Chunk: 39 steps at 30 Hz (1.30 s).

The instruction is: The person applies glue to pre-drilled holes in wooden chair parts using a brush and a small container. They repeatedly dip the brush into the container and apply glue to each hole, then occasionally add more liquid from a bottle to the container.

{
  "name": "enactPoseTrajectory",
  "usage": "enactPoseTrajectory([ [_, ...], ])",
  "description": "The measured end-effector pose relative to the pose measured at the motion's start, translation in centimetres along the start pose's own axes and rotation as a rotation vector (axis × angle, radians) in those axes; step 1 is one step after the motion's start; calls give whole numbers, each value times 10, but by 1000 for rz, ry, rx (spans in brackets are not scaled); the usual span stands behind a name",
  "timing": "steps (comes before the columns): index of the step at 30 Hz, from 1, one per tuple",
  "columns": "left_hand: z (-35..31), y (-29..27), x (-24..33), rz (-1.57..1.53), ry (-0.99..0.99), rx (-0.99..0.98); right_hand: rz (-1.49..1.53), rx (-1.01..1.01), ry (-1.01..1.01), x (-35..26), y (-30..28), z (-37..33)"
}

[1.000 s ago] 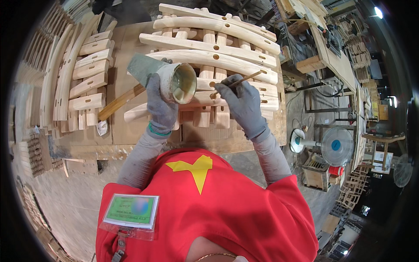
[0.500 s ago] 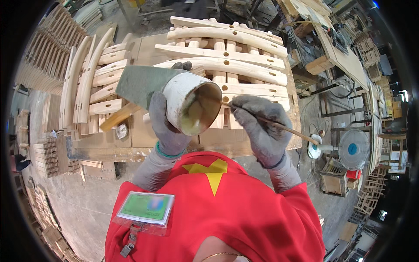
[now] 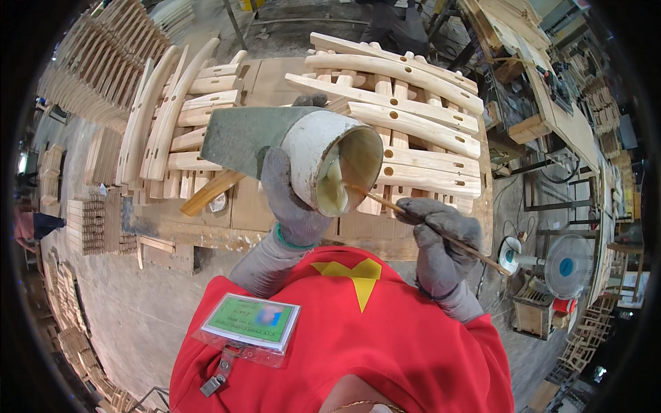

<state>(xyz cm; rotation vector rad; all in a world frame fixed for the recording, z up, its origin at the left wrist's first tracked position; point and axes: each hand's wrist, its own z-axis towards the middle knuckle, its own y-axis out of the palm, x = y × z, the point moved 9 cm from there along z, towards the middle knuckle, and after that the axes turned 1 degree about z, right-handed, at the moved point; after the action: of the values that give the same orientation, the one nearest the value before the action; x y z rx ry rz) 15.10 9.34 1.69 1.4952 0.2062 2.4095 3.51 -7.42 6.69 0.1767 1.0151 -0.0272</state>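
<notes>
My left hand (image 3: 295,205), in a grey glove, is wrapped round a white cylindrical pot (image 3: 308,153), tilted so that its mouth faces me. A grey-green flattened piece (image 3: 244,141) extends from the pot's far end toward the left. Pale, thick, glue-like stuff (image 3: 333,191) coats the inside. Gloved in grey too, my right hand (image 3: 444,237) is closed on a thin wooden stick (image 3: 463,246). The stick's tip is inside the pot's mouth, at the pale stuff. Behind the pot lie curved wooden slats (image 3: 420,127) with holes, stacked crosswise on the workbench (image 3: 275,230).
Another stack of curved wooden pieces (image 3: 165,117) lies on the bench's left. A yellowish wooden strip (image 3: 210,193) rests near the pot. At the right stand a fan (image 3: 569,265) and a long worktable (image 3: 544,96). Timber piles (image 3: 96,224) stand on the floor at left.
The bench and its slats have shifted right in view. The pot moved right and slightly down. My right hand moved right and down with the stick, whose tip still lies inside the pot.
</notes>
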Motion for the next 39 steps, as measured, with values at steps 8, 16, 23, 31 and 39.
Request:
enactPoseTrajectory([
  [8, 3, 0, 5, -46, 119, 37, 118, 69, 31, 8, -3, -2],
  [16, 13, 16, -32, -522, -89, 37, 340, 293, 115, 20, -25, -14],
  [23, -5, 37, -28, -217, 86, -128, 88, 276, 256, 27, -39, -8],
  [31, 4, 26, 10, 273, 363, -81, -46, -98, -26, 6, -9, -5],
  [39, 2, 10, -19, -408, -49, 0, 221, 90, 83, 24, -2, -9],
])
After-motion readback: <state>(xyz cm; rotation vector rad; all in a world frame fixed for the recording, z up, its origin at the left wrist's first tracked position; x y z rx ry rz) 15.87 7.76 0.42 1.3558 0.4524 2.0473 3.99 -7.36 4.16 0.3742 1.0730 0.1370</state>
